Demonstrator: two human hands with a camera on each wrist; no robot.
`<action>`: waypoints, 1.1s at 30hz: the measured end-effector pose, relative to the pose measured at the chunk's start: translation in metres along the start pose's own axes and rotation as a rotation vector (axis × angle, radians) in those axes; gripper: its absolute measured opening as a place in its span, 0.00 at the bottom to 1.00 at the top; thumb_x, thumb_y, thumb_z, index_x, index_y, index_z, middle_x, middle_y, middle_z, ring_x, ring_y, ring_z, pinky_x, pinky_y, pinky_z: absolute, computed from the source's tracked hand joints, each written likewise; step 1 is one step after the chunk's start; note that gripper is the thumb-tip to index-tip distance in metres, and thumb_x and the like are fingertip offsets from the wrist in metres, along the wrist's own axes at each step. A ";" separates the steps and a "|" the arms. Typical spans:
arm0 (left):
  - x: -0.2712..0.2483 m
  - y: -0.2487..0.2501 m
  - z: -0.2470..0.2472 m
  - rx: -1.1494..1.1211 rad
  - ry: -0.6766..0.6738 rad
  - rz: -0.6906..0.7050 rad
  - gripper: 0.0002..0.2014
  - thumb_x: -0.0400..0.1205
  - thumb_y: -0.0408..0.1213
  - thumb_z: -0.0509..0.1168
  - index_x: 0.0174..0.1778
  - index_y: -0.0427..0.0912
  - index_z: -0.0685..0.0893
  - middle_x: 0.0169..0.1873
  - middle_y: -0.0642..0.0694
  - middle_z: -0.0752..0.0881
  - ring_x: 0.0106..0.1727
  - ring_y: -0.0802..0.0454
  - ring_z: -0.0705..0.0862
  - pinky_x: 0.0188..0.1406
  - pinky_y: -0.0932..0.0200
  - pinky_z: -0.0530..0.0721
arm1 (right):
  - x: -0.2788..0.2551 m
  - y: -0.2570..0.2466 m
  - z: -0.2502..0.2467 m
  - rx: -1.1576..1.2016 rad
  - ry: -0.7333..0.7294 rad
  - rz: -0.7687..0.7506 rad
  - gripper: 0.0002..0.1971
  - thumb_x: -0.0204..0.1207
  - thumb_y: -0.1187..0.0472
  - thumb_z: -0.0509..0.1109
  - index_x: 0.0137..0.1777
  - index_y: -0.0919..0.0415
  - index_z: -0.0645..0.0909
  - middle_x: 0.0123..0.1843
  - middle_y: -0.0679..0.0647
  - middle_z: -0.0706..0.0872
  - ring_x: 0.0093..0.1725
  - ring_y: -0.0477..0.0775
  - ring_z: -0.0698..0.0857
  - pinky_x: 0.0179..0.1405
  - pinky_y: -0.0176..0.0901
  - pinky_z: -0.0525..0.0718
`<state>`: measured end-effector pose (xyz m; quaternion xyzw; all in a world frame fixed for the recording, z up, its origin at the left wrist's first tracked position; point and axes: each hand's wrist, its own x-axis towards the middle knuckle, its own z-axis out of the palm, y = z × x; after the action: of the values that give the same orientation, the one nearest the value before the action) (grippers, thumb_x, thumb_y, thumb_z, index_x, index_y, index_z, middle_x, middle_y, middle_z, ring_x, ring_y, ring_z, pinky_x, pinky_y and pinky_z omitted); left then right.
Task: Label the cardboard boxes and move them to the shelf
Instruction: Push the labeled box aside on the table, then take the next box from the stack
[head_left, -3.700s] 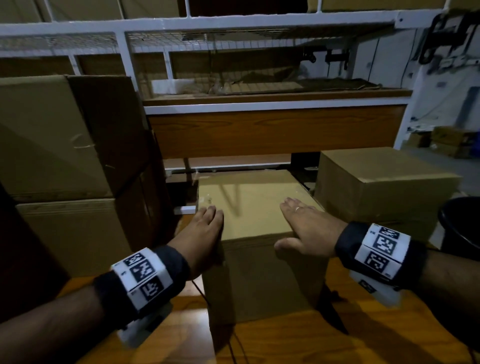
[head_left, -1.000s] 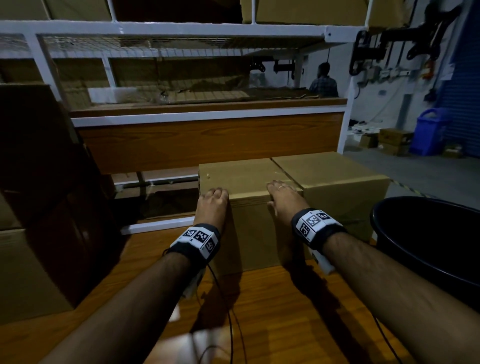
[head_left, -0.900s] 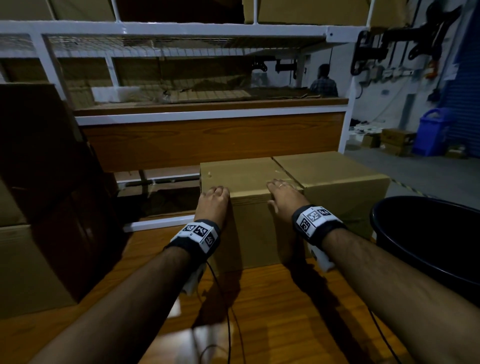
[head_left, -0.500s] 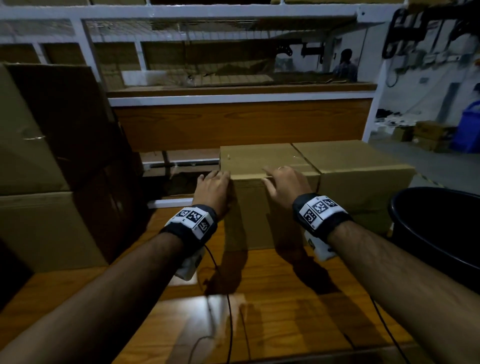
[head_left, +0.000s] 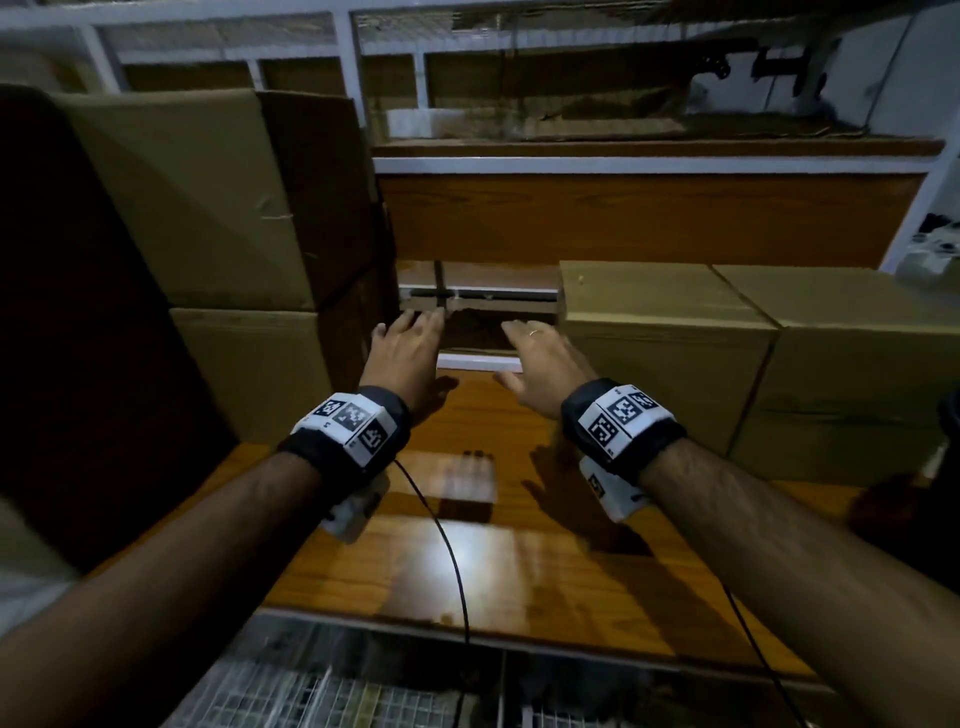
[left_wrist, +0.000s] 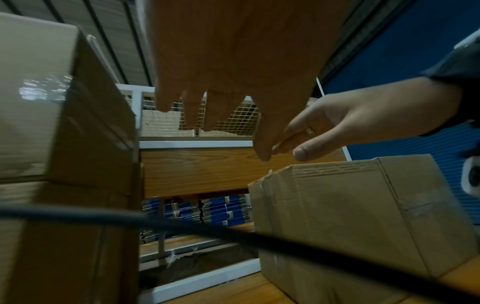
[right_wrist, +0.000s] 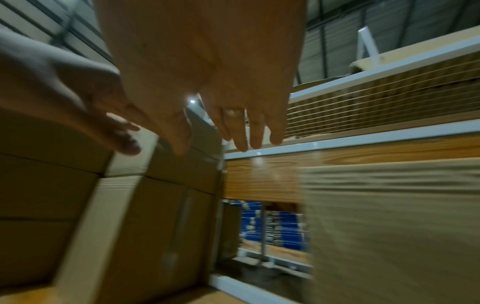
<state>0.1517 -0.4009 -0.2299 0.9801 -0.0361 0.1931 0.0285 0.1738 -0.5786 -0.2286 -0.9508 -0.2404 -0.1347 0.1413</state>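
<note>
Two brown cardboard boxes stand side by side on the wooden shelf board (head_left: 467, 545): the nearer box (head_left: 660, 358) and a second box (head_left: 852, 364) to its right. My left hand (head_left: 410, 343) and right hand (head_left: 540, 358) hover above the board in the gap left of the nearer box, fingers straight, holding nothing. The left wrist view shows my left hand (left_wrist: 221, 82) with spread fingers, my right hand (left_wrist: 358, 121) beside it and the nearer box (left_wrist: 350, 216) below. The right wrist view shows my right hand (right_wrist: 207, 82) empty, with the blurred box side (right_wrist: 389, 226) at right.
Two large stacked cartons (head_left: 208, 260) fill the left side, close to my left hand. A wooden panel (head_left: 623, 218) with a white metal frame and wire mesh runs behind. A white rail (head_left: 478, 362) edges the board's far side. A black cable (head_left: 441, 545) trails from my left wrist.
Both hands have come off the nearer box and moved left into the gap. The box now stands against the second box, and my view has swung left and down.
</note>
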 end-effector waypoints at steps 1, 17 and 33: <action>-0.011 -0.016 -0.003 0.003 -0.008 -0.007 0.42 0.78 0.47 0.70 0.83 0.43 0.53 0.78 0.44 0.66 0.80 0.43 0.60 0.78 0.38 0.59 | 0.000 -0.016 0.004 -0.004 -0.017 -0.015 0.32 0.80 0.50 0.68 0.80 0.60 0.63 0.80 0.58 0.69 0.80 0.58 0.64 0.78 0.54 0.64; -0.134 -0.215 -0.074 0.081 0.010 -0.127 0.45 0.80 0.48 0.67 0.84 0.40 0.45 0.84 0.42 0.52 0.84 0.44 0.49 0.82 0.40 0.52 | 0.002 -0.267 0.038 0.062 0.073 -0.079 0.31 0.80 0.52 0.68 0.80 0.59 0.63 0.79 0.56 0.70 0.79 0.55 0.65 0.79 0.52 0.64; -0.156 -0.316 -0.195 -0.026 0.397 -0.195 0.45 0.78 0.43 0.71 0.84 0.41 0.50 0.83 0.44 0.57 0.84 0.47 0.51 0.82 0.42 0.52 | 0.070 -0.390 -0.007 0.097 0.245 -0.377 0.32 0.80 0.52 0.68 0.81 0.59 0.62 0.79 0.55 0.69 0.81 0.54 0.63 0.80 0.49 0.58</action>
<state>-0.0399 -0.0634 -0.1226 0.9213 0.0627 0.3780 0.0661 0.0385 -0.2228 -0.1197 -0.8576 -0.4013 -0.2616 0.1872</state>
